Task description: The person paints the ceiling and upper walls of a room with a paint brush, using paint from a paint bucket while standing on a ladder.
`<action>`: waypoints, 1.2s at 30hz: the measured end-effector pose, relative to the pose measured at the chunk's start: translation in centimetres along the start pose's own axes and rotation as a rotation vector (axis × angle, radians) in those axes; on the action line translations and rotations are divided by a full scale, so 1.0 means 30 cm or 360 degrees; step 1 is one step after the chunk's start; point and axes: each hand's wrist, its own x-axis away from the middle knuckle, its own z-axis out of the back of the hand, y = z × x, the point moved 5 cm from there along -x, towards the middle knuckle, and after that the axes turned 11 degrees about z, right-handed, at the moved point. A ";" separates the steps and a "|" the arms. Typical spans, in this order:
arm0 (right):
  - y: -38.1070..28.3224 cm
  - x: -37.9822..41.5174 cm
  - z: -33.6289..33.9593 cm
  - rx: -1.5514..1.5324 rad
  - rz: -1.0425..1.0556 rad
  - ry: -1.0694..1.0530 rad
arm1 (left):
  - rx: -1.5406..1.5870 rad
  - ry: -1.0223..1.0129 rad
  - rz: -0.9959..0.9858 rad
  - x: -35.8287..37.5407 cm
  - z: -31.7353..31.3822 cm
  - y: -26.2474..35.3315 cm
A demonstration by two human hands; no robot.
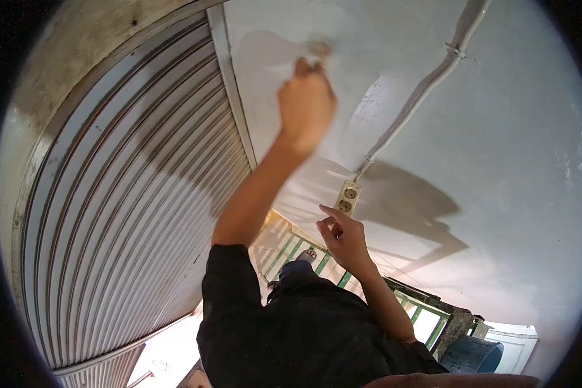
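Observation:
Raised high against the pale wall (498, 142), my left hand (307, 107) is closed, its fingers pinched together and smeared by motion. A small blurred object (322, 50) shows at its fingertips, too unclear to name. Lower down, my right hand (346, 242) is held loosely with its fingers bent and apart, and no object shows in it. It is just below a two-outlet power socket (348, 196) on the wall, slightly overlapping its lower end in view. Whether it touches the socket cannot be told.
A ribbed metal shutter (129, 187) fills the left side. A white cable conduit (410, 107) runs up the wall from the socket. Below are green-edged slats (294, 249), a foot (309, 255) and, at the lower right, a blue container (472, 354).

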 end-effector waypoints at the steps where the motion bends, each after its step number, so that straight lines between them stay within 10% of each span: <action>1: -0.010 -0.001 -0.012 0.0002 0.0004 -0.0008 | 0.0170 -0.0048 -0.0004 0.052 0.013 0.026; 17: 0.006 0.064 0.032 -0.0018 -0.0046 0.0068 | 0.0569 -0.0144 0.0094 -0.192 -0.006 -0.373; 36: 0.007 0.067 0.017 -0.0039 -0.0007 0.0057 | -0.0470 0.0556 0.0350 -0.255 0.060 -0.540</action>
